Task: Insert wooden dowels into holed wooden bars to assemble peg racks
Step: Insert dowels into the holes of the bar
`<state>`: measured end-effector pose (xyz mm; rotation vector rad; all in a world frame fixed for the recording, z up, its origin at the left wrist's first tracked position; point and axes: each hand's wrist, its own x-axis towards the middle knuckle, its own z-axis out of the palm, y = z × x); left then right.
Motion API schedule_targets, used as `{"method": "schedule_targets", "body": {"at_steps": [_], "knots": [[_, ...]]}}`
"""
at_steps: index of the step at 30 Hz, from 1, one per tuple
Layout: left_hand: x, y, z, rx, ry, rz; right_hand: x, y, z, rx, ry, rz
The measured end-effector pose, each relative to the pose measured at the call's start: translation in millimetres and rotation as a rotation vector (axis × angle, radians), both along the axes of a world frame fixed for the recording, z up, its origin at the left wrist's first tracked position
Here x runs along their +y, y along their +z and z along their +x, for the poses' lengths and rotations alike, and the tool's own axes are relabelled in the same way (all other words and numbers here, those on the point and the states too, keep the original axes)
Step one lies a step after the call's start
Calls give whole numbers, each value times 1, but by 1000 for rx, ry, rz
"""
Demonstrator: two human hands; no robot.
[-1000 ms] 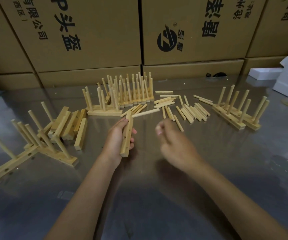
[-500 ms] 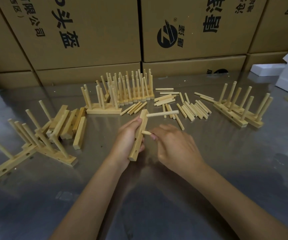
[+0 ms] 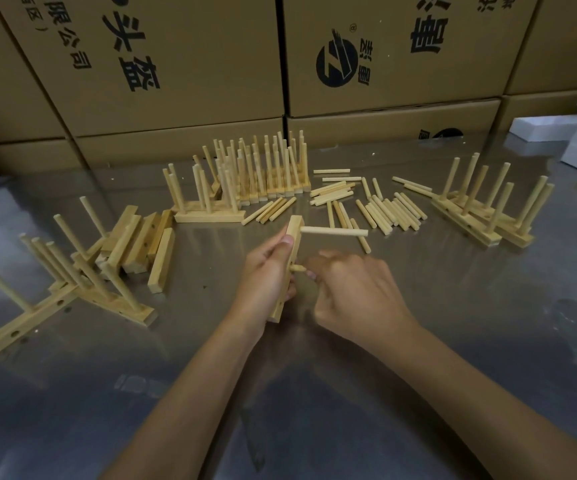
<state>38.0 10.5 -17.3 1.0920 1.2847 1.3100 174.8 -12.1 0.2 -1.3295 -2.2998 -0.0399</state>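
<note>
The left hand (image 3: 266, 271) is gripping one holed wooden bar (image 3: 289, 268), holding it tilted above the counter (image 3: 453, 341). One dowel (image 3: 334, 231) is already sticking out sideways from the bar's upper hole. The right hand (image 3: 353, 289) is pinching a second dowel (image 3: 298, 268) with curled fingers, its tip at the bar's middle hole; how far it is seated is hard to tell, as the hand is blurred.

Roughly two dozen loose dowels (image 3: 384, 209) are lying behind the hands. Six or so bare bars (image 3: 145, 240) are lying piled to the left. Two finished racks (image 3: 484, 216) are standing at the right, about three racks (image 3: 82, 282) are lying tangled at the far left, one rack (image 3: 207, 202) is standing alone at centre, and a packed row of racks (image 3: 266, 171) is standing behind it.

The counter is reflecting like sheet metal. Printed cardboard boxes (image 3: 176, 64) are stacked along its back, with white foam blocks (image 3: 550, 126) sitting at the right.
</note>
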Motion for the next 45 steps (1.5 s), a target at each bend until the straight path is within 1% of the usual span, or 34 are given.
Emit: {"method": "schedule_targets", "body": {"at_steps": [3,5,12,16,18,20,22,25,30,33,37,39,42,45], "knots": [[0,2,1,-20,-34,47,-1,0,0,35,-61,6],[1,3,0,-32,-53,56,0,0,1,24,-54,18],[0,3,-3,-73,-62,17,-4,-1,1,-11,-33,133],[1,2,-4,-55,-76,-13,0,-5,1,47,-23,88],[1,1,-3,-55,-79,-13,3,-7,1,81,-33,22],[1,0,-2,-46,-82,-10,6,-10,2,167,-44,-71],[1,0,-2,-32,-89,-7,7,-12,1,325,-39,-176],[-1,2,-1,-8,-110,-5,10,-12,2,537,31,-350],[-4,3,1,104,-147,44,16,-16,5,636,27,-551],[-4,4,1,121,-163,41,20,-18,5,664,13,-586],[-1,4,-1,37,-168,18,24,-18,6,665,36,-591],[2,0,-1,78,-130,7,25,-20,6,606,11,-562],[7,-7,3,118,9,-8,28,-21,7,520,-52,-417],[15,-10,-3,37,190,-43,31,-18,14,446,-136,-220]]}}
